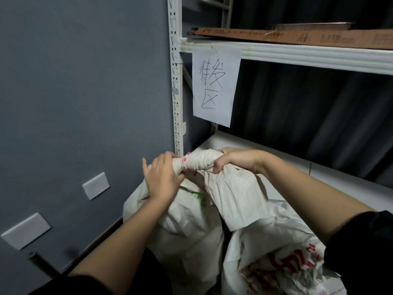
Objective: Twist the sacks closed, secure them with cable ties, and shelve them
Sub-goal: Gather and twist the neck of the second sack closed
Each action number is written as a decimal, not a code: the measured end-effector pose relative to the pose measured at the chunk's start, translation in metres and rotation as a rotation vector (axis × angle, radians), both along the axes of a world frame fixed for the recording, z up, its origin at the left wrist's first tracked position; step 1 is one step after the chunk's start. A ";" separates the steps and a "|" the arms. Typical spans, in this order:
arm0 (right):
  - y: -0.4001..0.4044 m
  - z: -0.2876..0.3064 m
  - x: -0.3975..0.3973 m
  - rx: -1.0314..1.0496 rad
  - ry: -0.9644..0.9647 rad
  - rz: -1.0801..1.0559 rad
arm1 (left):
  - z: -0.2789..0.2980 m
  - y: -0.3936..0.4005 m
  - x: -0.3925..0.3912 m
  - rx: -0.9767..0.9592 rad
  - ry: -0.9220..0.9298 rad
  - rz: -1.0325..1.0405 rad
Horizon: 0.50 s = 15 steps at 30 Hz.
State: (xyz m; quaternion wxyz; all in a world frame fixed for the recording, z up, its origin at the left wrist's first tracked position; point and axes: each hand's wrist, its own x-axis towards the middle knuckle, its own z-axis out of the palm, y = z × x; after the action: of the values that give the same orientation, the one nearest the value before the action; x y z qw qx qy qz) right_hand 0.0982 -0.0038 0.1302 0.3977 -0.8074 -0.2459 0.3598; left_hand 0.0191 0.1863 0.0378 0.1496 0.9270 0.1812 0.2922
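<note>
Sack (212, 209) neck twisted, long axis horizontal, left-right, at lower shelf (276, 158) edge. Right hand (231, 159) clenches neck; left hand (162, 177) fingers loosely wrap its end. Two sacks, second (276, 252) alongside.

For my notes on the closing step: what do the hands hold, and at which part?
Both hold the white sack by its twisted neck: the right hand grips one end, the left hand the other.

Cardboard box (297, 38) on the upper shelf cut off at the right edge. Second sack (276, 262) cropped at the bottom. Red print on it unreadable.
</note>
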 end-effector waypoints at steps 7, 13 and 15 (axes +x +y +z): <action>-0.007 -0.020 -0.007 0.134 0.198 0.077 | 0.000 0.004 0.011 -0.613 -0.080 -0.118; 0.002 -0.046 0.002 0.078 -0.064 -0.048 | 0.004 0.011 0.019 -0.908 -0.071 -0.327; 0.004 -0.057 0.007 0.110 -0.107 -0.097 | 0.002 0.017 0.020 -0.986 -0.024 -0.353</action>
State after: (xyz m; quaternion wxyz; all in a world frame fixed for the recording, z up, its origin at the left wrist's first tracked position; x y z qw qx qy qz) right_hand 0.1055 0.0002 0.0734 0.4448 -0.8133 -0.2470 0.2823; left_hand 0.0394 0.2036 0.0401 0.6173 0.7596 0.1363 0.1529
